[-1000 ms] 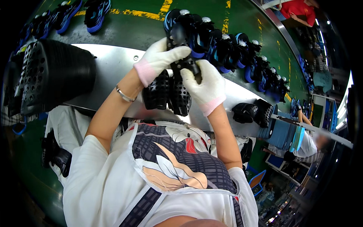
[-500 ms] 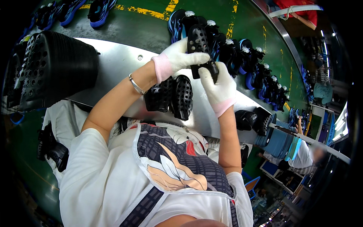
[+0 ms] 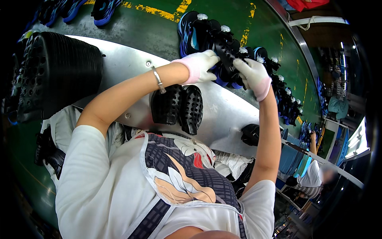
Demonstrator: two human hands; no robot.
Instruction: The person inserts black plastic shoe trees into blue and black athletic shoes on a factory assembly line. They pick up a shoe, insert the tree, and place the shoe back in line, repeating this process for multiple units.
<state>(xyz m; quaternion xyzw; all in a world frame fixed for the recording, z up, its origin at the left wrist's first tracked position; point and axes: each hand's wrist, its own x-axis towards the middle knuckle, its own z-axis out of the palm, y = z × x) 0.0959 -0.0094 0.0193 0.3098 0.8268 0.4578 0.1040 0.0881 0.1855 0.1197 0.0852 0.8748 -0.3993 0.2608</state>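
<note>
Up beyond both hands, yellow floor markings run as a broken painted strip across the green floor; no packages or labels legible near the hands. Left hand, white glove with pink cuff, fingers curled loosely, fingertips touching the black shoe at its near side. Right hand, same glove, fingers wrapped over the far end of that shoe, grasping it. Shoe sits between the two hands, on top of the row of black and blue shoes lined up on the green conveyor, row trailing away to the right of the right hand. Silver bracelet on the left wrist. Below the left hand, two black perforated soles stand side by side on the metal table. Well left of the left hand, a tall stack of black soles lies on its side. Small dark piece on the table edge under the right forearm.

Versus a second ago: both arms are stretched further out, the shoe has moved from above the two soles on the table up onto the shoe row. Two soles unchanged in place.
</note>
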